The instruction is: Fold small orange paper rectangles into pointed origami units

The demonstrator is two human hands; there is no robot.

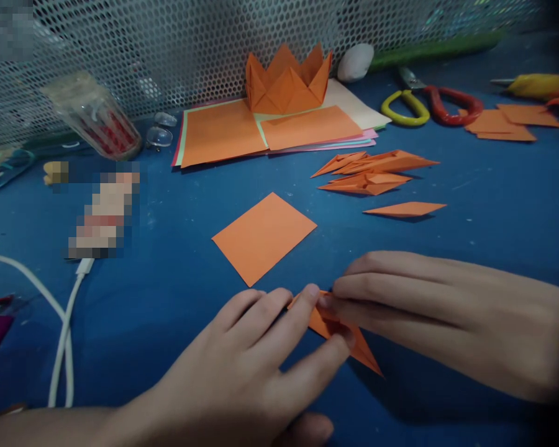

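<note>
A partly folded piece of orange paper [367, 352] lies on the blue table in front of me, with one pointed end towards the lower right. My left hand [256, 360] holds it down, the index finger and another fingertip pressed on it. At its upper edge, my right hand [438, 310] has its fingers closed together on the paper, and the fingertips of both hands meet there. The hands hide much of the fold. Just beyond them rests a flat orange paper rectangle [264, 238]. Further back are several folded orange pointed pieces [372, 171] and a single one [405, 210].
Behind stand an orange folded paper crown [289, 84] on coloured sheets [218, 133], scissors [451, 105], small orange paper pieces [503, 124] and a white stone-like lump [355, 62]. On the left are a jar [95, 118], a blurred-out object [105, 214] and a white cable [68, 329].
</note>
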